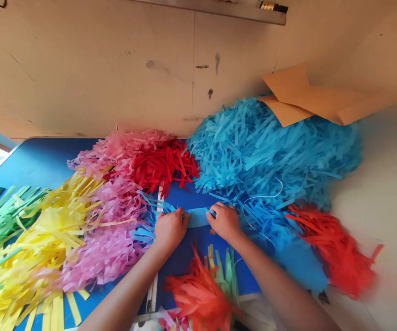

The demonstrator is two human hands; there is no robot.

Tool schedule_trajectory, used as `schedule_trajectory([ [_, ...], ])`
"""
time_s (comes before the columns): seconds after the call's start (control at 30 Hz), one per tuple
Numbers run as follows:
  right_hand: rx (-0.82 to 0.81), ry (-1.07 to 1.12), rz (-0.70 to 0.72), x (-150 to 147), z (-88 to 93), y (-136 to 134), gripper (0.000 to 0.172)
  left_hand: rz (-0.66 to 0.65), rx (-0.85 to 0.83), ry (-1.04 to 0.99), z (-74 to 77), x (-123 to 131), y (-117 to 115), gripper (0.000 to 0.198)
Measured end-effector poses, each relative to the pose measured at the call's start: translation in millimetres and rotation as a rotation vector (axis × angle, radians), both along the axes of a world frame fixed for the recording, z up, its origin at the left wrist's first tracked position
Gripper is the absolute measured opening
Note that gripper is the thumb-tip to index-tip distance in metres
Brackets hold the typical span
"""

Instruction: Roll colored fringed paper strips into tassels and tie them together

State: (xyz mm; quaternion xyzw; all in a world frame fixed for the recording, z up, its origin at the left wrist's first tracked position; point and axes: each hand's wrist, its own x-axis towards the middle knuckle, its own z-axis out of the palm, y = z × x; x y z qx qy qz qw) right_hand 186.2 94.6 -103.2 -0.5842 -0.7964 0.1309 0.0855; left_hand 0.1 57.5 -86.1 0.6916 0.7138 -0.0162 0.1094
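Note:
A length of blue tissue paper stretches between my two hands over the blue tabletop. My left hand is closed on its left part, and blue fringe strips spread out beyond that fist. On the right, my right hand grips the other part with fingers curled around it. Beyond the right hand, more blue fringe lies, partly merging with other strips, so where the held piece ends there is unclear. A thin white string loops across the blue fringe beside my right hand.
A large light-blue fringe heap stands against the wall, with orange-brown card on top. Red, pink-purple, yellow and green fringe piles lie left. Red-orange fringe bundles lie right and in front.

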Motion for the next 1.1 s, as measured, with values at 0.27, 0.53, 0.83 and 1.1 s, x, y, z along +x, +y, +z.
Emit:
schedule_trajectory([
  [0.27, 0.09, -0.018, -0.085, 2.0, 7.2, 0.0, 0.016, -0.02, 0.2, 0.041, 1.6, 4.8, -8.4, 0.031],
  [0.53, 0.2, -0.018, 0.372, 11.2, 23.4, -13.2, 0.029, -0.442, 0.259, -0.024, 3.7, -4.8, -6.9, 0.023],
  [0.83, 0.003, 0.159, 0.455, 12.8, 7.1, 11.5, 0.035, -0.406, 0.328, -0.053, 13.8, -2.8, -17.4, 0.023],
  [1.1, -0.034, 0.182, 0.432, 23.6, 8.5, 25.8, 0.019, -0.306, 0.408, -0.204, -13.5, -27.2, -7.5, 0.018],
])
